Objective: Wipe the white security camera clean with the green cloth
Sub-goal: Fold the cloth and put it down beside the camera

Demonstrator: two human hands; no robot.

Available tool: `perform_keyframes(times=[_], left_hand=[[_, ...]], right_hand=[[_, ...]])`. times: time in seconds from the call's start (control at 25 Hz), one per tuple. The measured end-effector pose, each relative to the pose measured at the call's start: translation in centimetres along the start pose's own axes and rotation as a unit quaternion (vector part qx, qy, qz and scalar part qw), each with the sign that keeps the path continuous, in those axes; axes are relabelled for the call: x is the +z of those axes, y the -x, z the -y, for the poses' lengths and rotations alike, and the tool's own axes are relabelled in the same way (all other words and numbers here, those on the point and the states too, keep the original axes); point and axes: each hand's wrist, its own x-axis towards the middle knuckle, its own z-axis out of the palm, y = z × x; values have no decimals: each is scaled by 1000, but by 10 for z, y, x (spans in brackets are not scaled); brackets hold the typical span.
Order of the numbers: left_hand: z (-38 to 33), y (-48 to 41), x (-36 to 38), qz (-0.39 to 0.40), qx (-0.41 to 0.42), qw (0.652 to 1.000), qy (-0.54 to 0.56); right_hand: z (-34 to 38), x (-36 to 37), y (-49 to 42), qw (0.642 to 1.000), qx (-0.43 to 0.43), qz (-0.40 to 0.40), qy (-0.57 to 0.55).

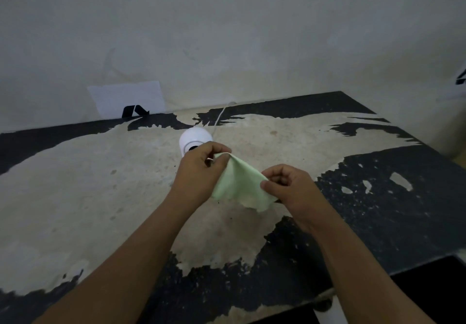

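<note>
Left hand (201,170) and right hand (290,187) pinching green cloth (239,185), white security camera (194,141) just behind

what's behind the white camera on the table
A thin white cable runs from behind the security camera back to the wall. The left hand covers the camera's front base.

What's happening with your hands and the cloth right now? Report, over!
Left hand and right hand both pinching green cloth, spread between them. White security camera just behind, not yet wiped. Its cord trails back; nothing blocking.
</note>
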Motion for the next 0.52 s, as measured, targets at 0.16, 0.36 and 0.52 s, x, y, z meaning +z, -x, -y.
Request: perform_keyframes(times=[0.16,0.36,0.52], left_hand=[[7,7,5,93,-43,994,23],[5,31,38,233,-109,963,83],[8,31,51,253,-66,964,-54]], right_hand=[[13,-29,-14,996,-15,-84,7],[41,-52,-50,975,-78,-31,204],[42,-34,-96,893,-84,112,429]])
